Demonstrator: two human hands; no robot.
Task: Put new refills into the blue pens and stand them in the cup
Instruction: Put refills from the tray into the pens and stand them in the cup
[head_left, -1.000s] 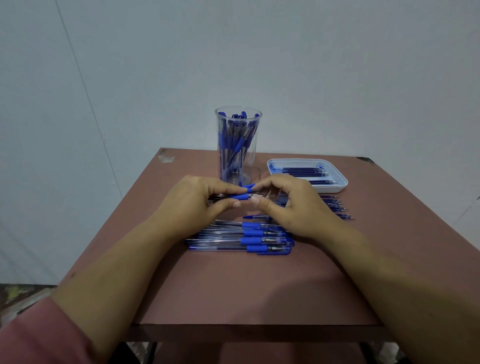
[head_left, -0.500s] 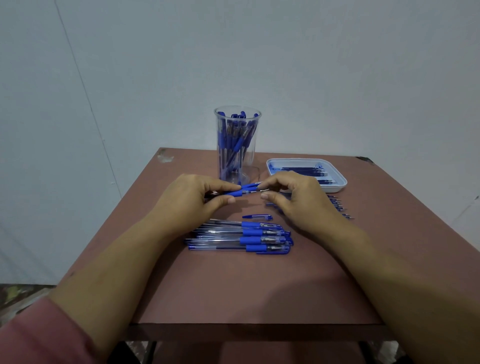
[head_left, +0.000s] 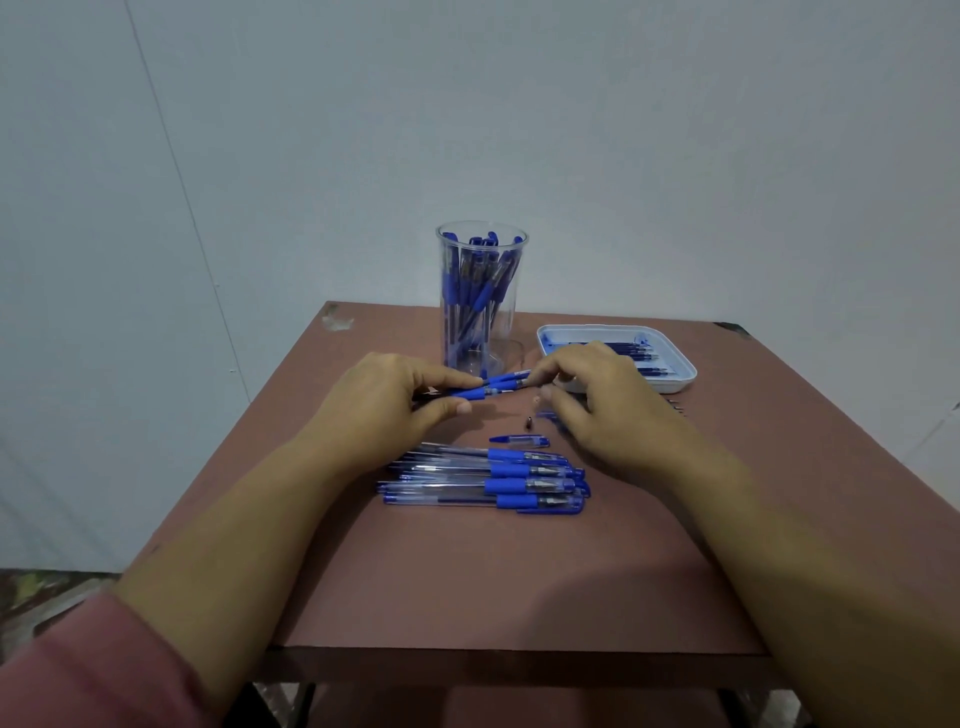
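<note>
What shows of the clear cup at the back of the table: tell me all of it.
The cup is a tall, clear, plastic-looking tumbler, slightly wider at its open round rim. It stands upright at the back middle of the table, left of the white tray, holding many blue pens that lean inside, tops reaching the rim. Neither the left hand nor the right hand touches it; both hold a pen in front of its base.

A small dark tip (head_left: 528, 422) is off the pen (head_left: 485, 389) and now lies on the counter (head_left: 467, 571), just behind the loose cap (head_left: 519, 441).
</note>
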